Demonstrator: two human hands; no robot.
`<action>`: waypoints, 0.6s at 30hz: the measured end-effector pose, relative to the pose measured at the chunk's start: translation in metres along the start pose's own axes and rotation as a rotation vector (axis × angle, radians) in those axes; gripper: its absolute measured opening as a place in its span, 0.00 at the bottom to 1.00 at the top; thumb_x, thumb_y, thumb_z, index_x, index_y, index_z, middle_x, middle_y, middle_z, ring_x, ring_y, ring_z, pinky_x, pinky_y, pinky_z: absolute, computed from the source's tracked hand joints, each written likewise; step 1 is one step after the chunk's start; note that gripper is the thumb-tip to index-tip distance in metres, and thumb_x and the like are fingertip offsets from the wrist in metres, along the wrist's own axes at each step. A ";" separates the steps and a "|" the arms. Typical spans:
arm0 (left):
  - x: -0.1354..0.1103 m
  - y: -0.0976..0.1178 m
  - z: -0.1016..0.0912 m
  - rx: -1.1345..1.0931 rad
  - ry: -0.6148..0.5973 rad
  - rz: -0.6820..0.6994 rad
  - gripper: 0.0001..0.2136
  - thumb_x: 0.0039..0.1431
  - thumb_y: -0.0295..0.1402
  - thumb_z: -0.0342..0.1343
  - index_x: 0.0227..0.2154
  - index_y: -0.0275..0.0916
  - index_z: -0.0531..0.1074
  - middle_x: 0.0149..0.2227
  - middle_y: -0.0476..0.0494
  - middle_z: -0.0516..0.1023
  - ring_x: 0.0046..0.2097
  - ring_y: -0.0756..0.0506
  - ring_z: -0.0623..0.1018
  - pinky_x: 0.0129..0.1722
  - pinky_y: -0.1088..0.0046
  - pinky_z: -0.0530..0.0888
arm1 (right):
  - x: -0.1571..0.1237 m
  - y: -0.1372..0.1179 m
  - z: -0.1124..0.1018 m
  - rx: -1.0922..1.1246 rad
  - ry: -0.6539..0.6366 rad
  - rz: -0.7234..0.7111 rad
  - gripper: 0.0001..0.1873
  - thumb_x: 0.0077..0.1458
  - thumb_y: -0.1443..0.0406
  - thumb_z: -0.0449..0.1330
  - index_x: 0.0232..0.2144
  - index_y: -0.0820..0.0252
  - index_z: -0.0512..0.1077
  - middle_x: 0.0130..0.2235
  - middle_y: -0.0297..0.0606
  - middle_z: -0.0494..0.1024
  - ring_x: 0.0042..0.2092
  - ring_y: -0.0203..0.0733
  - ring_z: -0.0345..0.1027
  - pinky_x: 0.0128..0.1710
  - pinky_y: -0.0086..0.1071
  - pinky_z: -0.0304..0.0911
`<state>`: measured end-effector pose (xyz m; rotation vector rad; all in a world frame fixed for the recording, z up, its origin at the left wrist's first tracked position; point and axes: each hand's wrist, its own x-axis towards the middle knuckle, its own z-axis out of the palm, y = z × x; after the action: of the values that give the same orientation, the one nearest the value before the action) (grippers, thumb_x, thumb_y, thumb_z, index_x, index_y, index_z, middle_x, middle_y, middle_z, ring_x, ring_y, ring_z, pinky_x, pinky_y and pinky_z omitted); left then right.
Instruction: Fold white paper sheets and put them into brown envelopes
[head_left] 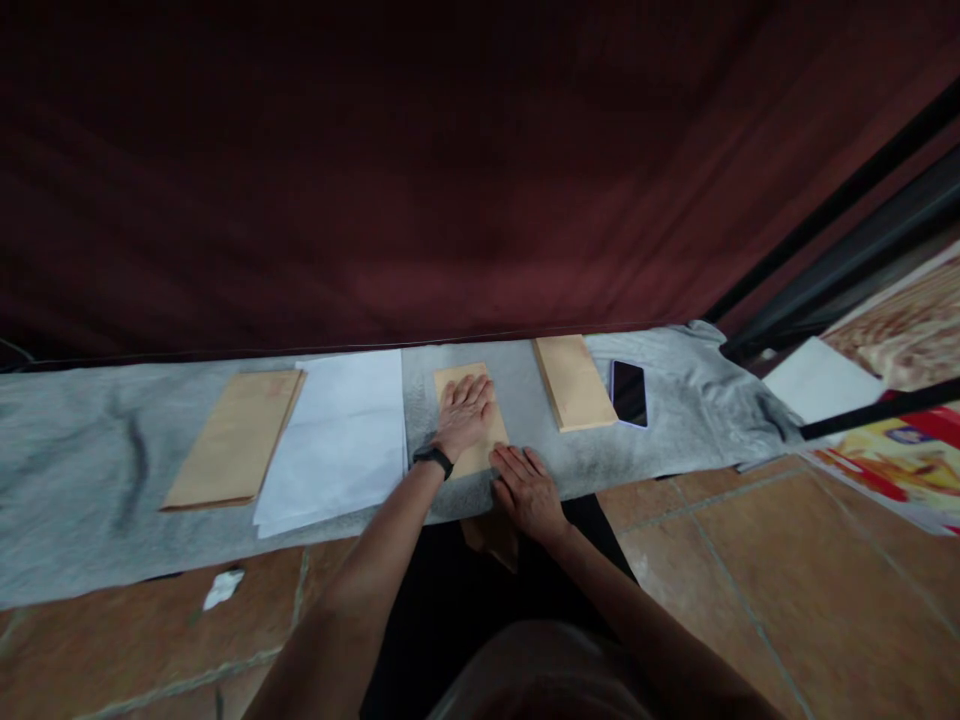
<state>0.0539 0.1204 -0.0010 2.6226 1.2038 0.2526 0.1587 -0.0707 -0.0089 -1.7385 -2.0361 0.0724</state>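
Observation:
A brown paper envelope lies flat on the grey cloth in front of me. My left hand, with a dark band on the wrist, rests palm down on it, fingers stretched out. My right hand lies flat near the envelope's lower right edge, fingers extended. Its fingertips are at that edge; whether they touch paper or only cloth I cannot tell. Left of my hands are white paper sheets, beside a stack of larger brown envelopes. To the right sits a thick stack of small brown envelopes.
A phone lies right of the small stack. Grey cloth covers the long, narrow surface, backed by a dark red curtain. A black frame bar stands at right. Crumpled white paper is on the tiled floor.

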 end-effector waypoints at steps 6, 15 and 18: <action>-0.028 0.008 0.001 -0.001 -0.003 0.101 0.25 0.69 0.36 0.39 0.68 0.43 0.57 0.70 0.47 0.58 0.72 0.43 0.52 0.71 0.55 0.45 | 0.001 -0.001 0.003 -0.012 0.015 0.010 0.25 0.68 0.64 0.51 0.64 0.59 0.64 0.65 0.41 0.68 0.65 0.47 0.62 0.68 0.48 0.51; -0.070 0.017 0.007 -0.010 -0.019 0.203 0.25 0.72 0.37 0.34 0.68 0.39 0.56 0.71 0.45 0.56 0.72 0.45 0.51 0.71 0.57 0.48 | -0.001 0.002 0.008 -0.020 0.022 0.006 0.23 0.67 0.63 0.51 0.62 0.62 0.67 0.62 0.45 0.72 0.64 0.48 0.63 0.68 0.49 0.52; -0.085 0.020 0.007 -0.006 -0.017 0.219 0.25 0.73 0.39 0.33 0.68 0.38 0.56 0.71 0.44 0.56 0.72 0.45 0.51 0.71 0.57 0.50 | -0.002 0.003 0.009 -0.020 0.019 -0.002 0.23 0.67 0.63 0.52 0.60 0.63 0.69 0.62 0.47 0.71 0.64 0.48 0.63 0.68 0.49 0.52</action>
<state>0.0154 0.0417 -0.0069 2.7452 0.9084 0.2720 0.1582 -0.0697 -0.0179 -1.7422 -2.0313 0.0347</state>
